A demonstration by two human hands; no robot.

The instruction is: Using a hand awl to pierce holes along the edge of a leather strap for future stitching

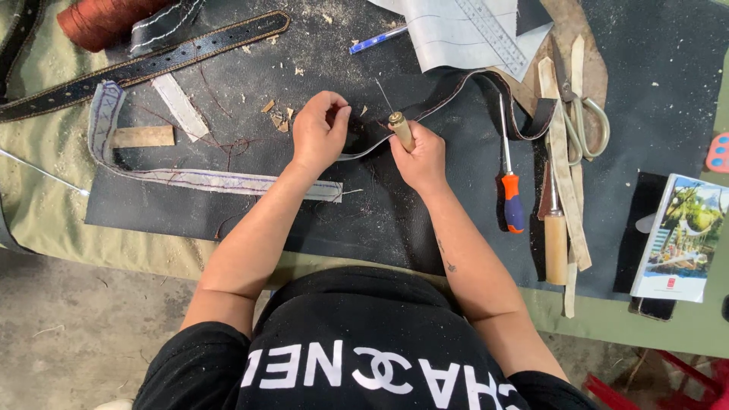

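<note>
1. a soft, limp leather strap (425, 114), lying at the mat's (380, 220) twelve o'clock, is pinched shut by the left hand (319, 133).
2. a wooden-handled awl (399, 129) is clasped in the right hand (420, 156).
3. the strap is judged best held near the stitch point.

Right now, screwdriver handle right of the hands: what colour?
Orange with a blue grip section, on the screwdriver lying on the dark mat. Head view, the only one.

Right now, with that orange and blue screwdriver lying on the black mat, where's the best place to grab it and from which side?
Take the screwdriver by its thick orange and blue handle, at the end nearer the person. It lies flat, its thin metal shaft pointing away, so a pinch from above across the handle suits it. Come in from the left, since a wooden-handled tool lies close on its right. The right hand is nearest.
</note>
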